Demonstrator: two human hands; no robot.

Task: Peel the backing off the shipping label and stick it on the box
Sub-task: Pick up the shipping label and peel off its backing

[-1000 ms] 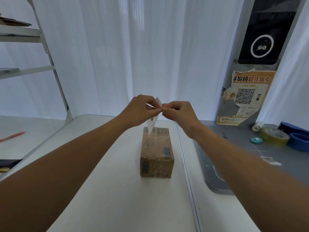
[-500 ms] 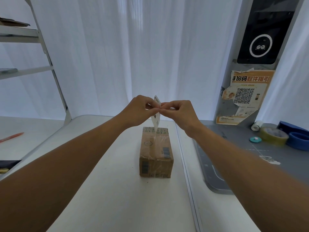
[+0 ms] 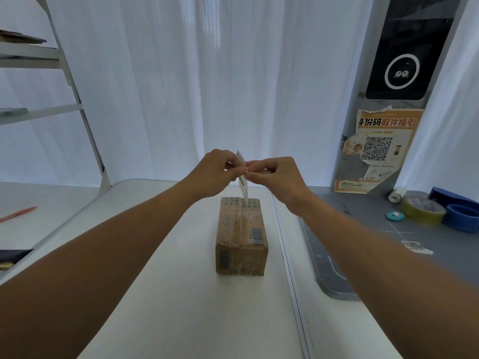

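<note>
White label point(image 3: 243, 183) is being pinched edge-on by the left hand point(image 3: 217, 172) and right hand point(image 3: 278, 174), above the box point(image 3: 241, 235). Backing is likely being started at one corner; full separation is being called for next.

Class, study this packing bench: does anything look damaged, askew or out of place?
Yes. The orange QR poster on the grey pillar at the right is torn and peeling at its edges. A scrap of printed label lies loose on the grey mat. The box sits square and sealed.

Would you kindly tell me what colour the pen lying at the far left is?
The pen is red-orange, seen in the head view.
</note>
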